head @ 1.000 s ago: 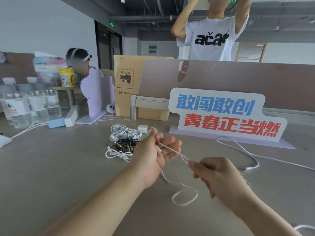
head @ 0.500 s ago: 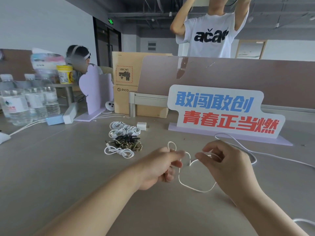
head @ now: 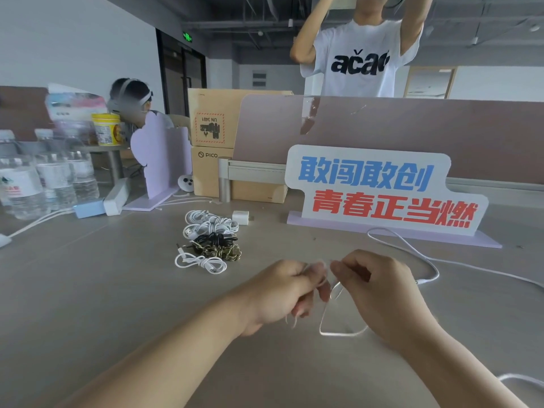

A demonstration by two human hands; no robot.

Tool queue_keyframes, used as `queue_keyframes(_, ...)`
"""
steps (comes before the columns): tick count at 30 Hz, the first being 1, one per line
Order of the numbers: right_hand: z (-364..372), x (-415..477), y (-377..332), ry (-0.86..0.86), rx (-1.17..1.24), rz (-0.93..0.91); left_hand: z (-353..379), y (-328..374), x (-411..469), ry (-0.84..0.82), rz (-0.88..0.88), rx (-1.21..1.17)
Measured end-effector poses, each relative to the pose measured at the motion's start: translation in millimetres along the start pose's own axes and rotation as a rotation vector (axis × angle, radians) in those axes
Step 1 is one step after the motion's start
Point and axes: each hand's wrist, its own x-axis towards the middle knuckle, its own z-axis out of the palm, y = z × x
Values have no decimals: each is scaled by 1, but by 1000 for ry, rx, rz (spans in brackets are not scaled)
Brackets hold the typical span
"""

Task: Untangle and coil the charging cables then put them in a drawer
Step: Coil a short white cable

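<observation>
Cable (head: 338, 333), thin and white: left hand (head: 288, 290) has its fingers curled round it, right hand (head: 379, 293) pinches it right beside, 1 loop hanging below them. Risk imo: slack dragging on the tabletop (head: 88, 290) snags and yanks that springy loop loose.

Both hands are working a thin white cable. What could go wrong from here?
The left hand and right hand pinch the thin white cable only near its top, so the hanging loop may slip and uncoil. The loose white cable lying on the desk beside the right hand could snag or get wound in.
</observation>
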Motion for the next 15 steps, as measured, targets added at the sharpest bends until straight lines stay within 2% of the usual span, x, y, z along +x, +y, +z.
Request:
queue_keyframes(4, 0, 1, 1, -25, 14, 32, -6, 0, 3, 282, 10, -258)
queue_keyframes(7, -1, 0, 1, -102, -14, 58, -13, 5, 8, 450, 25, -540)
queue_keyframes(12, -1, 1, 3, -135, -81, 130, -28, 12, 8, 520, 52, -1057)
queue_keyframes(14, -2, 1, 4, -90, -103, 130, -32, 10, 9, 567, -10, -1074)
queue_keyframes(15, -3, 1, 4, -67, -93, 116, -32, 9, 11, 582, -51, -1006)
